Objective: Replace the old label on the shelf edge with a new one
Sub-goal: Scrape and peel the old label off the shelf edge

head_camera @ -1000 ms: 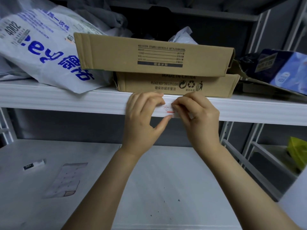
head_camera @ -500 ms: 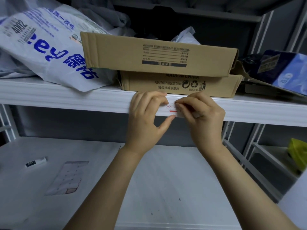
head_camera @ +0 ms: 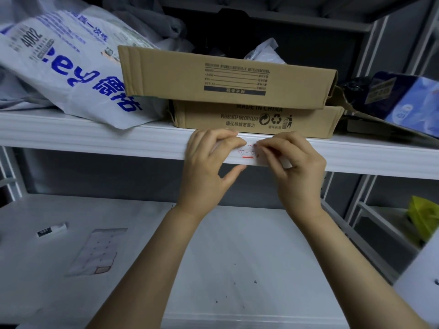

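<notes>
A white label [head_camera: 247, 154] with red handwriting lies against the front of the white shelf edge [head_camera: 107, 142], below the cardboard boxes. My left hand [head_camera: 209, 167] pinches its left end, fingers on top and thumb underneath. My right hand [head_camera: 297, 167] holds its right end with the fingertips pressed on the label's upper edge. Both hands cover most of the label; only its middle shows. A sheet of label backing [head_camera: 97, 251] lies on the lower shelf at the left.
Two flat cardboard boxes [head_camera: 225, 77] are stacked on the shelf just above my hands. A white plastic bag with blue print [head_camera: 61, 67] lies to their left, a blue package [head_camera: 403, 100] to their right. A small white stick [head_camera: 51, 230] lies on the lower shelf [head_camera: 237, 257].
Both hands stay on the label at the shelf edge. My right fingertips have shifted slightly left along its top, and the view has drifted a little.
</notes>
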